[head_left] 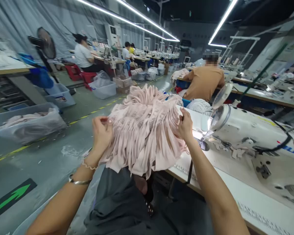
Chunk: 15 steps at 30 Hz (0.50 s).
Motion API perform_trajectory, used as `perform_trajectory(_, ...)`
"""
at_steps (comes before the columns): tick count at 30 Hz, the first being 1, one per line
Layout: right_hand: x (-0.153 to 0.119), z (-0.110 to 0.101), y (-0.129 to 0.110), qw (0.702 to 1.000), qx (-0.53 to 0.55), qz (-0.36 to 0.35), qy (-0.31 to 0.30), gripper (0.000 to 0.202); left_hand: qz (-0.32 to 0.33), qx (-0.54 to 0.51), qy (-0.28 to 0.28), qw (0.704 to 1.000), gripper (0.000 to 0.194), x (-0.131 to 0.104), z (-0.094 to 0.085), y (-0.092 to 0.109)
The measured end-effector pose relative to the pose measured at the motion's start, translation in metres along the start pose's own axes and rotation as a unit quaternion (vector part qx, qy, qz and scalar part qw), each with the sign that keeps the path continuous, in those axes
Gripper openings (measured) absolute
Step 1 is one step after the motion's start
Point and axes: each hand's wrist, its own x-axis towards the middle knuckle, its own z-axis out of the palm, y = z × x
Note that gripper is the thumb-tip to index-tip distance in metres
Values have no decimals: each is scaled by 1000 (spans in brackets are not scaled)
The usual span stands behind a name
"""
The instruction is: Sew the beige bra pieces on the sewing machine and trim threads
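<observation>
1. Head view: left hand closed, thumb and curled fingers pinching the left edge of a thick, ruffled bundle of pale pink fabric pieces. Exact contact partly hidden.
2. Right hand closed too, pinching the bundle's right edge, thumb up.
3. Bundle sits between both hands, above the dark grey cloth over the lap, overlapping the near edge of the white desk. Can't tell if anything supports it underneath.
4. Two-sided grip probably because the layers are loose and limp; one hand would likely let them fan out or slip.
5. White industrial sewing machine on the desk, right of the right hand, lamp-lit at the needle area. Presumably within easy reach of the seat.
6. Beyond the bundle: white fabric heap, then a co-worker in a tan top.
7. Floor left: translucent plastic tub with pink fabric inside, probably there to contain loose pieces.
</observation>
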Motion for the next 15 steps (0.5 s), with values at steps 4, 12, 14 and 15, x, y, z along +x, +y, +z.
perform_trajectory(4, 33, 21, 4, 997, -19, 34, -62, 53, -93, 5, -194, 977, 40, 16, -12, -25)
perform_trajectory(12, -35, -16, 35, 968, -135, -48, -207, 27, -23, 7, -270, 963, 24, 51, -6, -34)
perform_trajectory(14, -53, -22, 50, 954, -183, -74, -224, 28, 32, 5, -313, 949, 16, 51, 1, -34)
perform_trajectory(15, -61, -24, 57, 952, -189, -89, -222, 27, 62, 6, -323, 944, 15, 49, 4, -34)
